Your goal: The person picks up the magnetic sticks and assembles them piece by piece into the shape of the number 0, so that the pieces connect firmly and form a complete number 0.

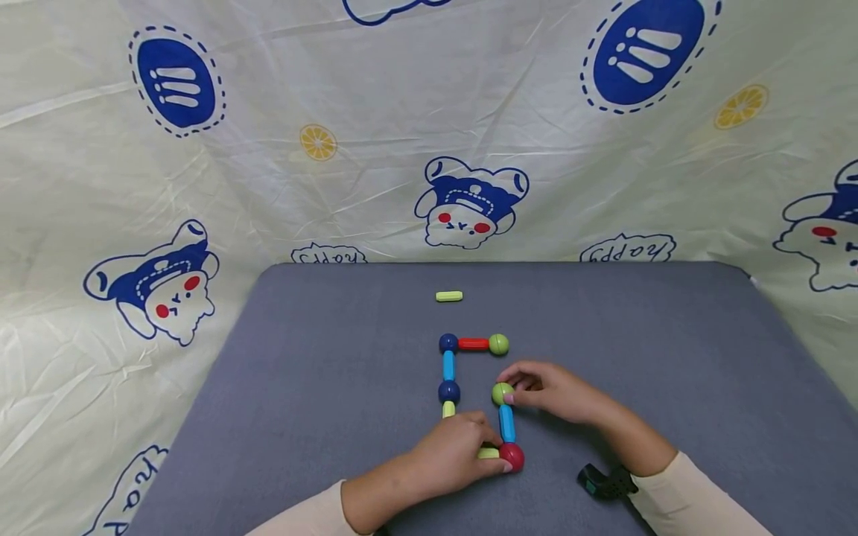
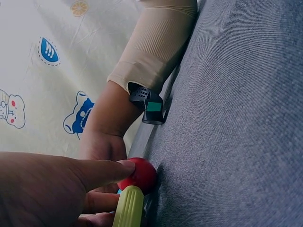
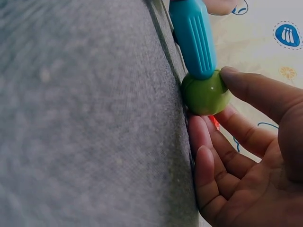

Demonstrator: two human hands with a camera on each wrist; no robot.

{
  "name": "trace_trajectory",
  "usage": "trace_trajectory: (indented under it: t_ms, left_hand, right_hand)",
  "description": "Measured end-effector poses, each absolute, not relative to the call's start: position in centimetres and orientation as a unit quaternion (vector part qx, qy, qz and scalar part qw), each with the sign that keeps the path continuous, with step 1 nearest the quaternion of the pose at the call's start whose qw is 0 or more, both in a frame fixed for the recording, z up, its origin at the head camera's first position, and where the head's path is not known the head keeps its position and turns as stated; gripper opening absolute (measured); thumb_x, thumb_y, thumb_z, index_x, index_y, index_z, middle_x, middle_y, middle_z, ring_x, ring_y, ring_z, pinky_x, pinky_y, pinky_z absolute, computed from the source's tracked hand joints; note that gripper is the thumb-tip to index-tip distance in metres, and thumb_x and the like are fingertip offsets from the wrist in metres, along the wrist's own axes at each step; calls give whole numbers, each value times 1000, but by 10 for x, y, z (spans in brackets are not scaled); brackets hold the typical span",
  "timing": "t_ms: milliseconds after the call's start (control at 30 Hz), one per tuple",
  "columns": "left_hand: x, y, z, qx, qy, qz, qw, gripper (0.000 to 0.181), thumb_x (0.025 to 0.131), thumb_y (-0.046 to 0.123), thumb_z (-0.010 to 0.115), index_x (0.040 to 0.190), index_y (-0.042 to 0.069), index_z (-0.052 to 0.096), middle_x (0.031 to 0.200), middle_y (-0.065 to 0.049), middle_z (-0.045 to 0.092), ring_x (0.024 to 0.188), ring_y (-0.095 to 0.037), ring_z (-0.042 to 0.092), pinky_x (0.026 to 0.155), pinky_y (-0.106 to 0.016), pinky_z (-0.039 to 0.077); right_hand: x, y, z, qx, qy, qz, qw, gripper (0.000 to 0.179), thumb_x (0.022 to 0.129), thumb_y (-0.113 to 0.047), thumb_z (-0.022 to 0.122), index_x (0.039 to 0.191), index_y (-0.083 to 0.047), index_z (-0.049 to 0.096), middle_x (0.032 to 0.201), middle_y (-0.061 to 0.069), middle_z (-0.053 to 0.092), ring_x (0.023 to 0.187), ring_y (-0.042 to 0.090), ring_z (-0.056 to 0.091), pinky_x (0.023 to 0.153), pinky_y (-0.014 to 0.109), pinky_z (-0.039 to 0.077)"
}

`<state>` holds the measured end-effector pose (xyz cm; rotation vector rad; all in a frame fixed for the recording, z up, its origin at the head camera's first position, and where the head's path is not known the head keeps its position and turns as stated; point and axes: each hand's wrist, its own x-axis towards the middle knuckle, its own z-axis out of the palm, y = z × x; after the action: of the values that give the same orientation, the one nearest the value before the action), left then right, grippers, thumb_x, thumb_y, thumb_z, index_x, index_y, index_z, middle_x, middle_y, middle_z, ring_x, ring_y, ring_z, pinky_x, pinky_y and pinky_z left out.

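Note:
My left hand (image 1: 450, 451) pinches a red ball (image 1: 512, 457) between thumb and fingers. A yellow-green stick (image 2: 129, 208) joins that ball and runs back under the hand, partly hidden. From the red ball a light blue stick (image 1: 507, 424) leads up to a green ball (image 3: 206, 94), which my right hand (image 1: 546, 392) holds with thumb and fingertips. On the left side, a dark blue ball (image 1: 449, 391), a blue stick (image 1: 449, 365) and another dark blue ball (image 1: 448, 342) stand in line. A red stick (image 1: 473, 344) links the upper one to a second green ball (image 1: 499, 345).
A loose yellow-green stick (image 1: 449, 296) lies near the far edge of the grey table (image 1: 322, 387). Behind the table hangs a pale printed cloth (image 1: 375, 89). A black strap device (image 1: 606, 482) sits at the right wrist, close to the tabletop.

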<state>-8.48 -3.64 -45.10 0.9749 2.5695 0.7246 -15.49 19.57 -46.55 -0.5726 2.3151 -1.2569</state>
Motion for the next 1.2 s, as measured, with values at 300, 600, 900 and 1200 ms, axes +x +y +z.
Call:
trace_trajectory:
  t_ms: [300,600,900,1200]
  left_hand:
    - [-86,-38,-453,333,895,256,152,32,92,40,74,110,15,79,91,9,65,76,6,48,61,-10,40]
    - [-87,-38,-454,339,894,254,143,33,92,41,74,111,14,79,91,8,65,75,6,47,61,-9,40]
    - [-86,-39,-454,355,895,241,124,32,93,41,73,109,14,79,89,8,64,73,5,45,59,-9,37]
    - [-84,-38,-455,341,896,249,138,33,92,41,74,111,15,79,87,9,62,72,5,45,58,-10,38]
  right_hand:
    - [-159,196,-471,-199,833,-465,225,29,97,-27,70,121,-10,68,106,6,67,92,19,59,72,25,50]
    - [-159,196,-468,-197,828,-473,228,30,96,-24,70,121,-8,67,105,9,66,91,20,58,71,25,49]
    - [-158,197,-470,-202,823,-481,226,34,96,-26,71,123,-7,67,109,8,67,92,17,60,74,24,51]
    - [-157,195,-469,-156,845,-482,172,39,96,-33,71,127,-10,64,124,10,68,102,20,62,83,27,53]
